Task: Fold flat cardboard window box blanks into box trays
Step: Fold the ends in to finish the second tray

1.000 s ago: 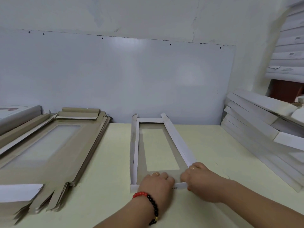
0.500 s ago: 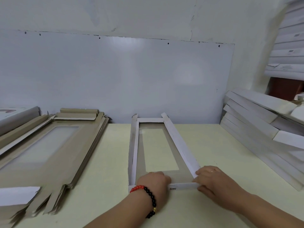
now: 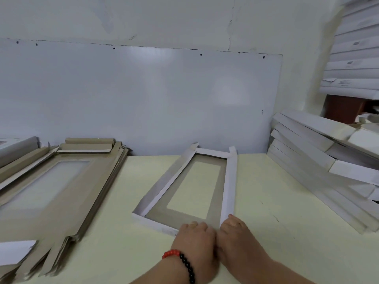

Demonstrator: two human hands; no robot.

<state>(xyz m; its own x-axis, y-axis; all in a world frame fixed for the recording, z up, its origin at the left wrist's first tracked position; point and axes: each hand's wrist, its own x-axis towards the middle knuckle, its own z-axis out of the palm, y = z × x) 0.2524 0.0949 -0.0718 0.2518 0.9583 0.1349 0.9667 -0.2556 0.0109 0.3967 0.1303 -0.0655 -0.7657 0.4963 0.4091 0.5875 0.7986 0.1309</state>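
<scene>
Both hands (image 3: 217,236) grip the box tray (image 3: 190,187) at its near-right corner, its length running away, tilted rightward.

A pale yellow table (image 3: 266,232) fills the lower frame. On it lie a stack of flat brown blanks (image 3: 61,191) at left, a half-folded window box tray (image 3: 228,181) at centre, and white folded boxes (image 3: 320,160) piled at right.

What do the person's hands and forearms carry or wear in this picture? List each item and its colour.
The left hand has a gold ring and a wrist bracelet of red and black beads. The right hand has a gold ring. Both forearms are bare; no sleeves or gloves show.
</scene>
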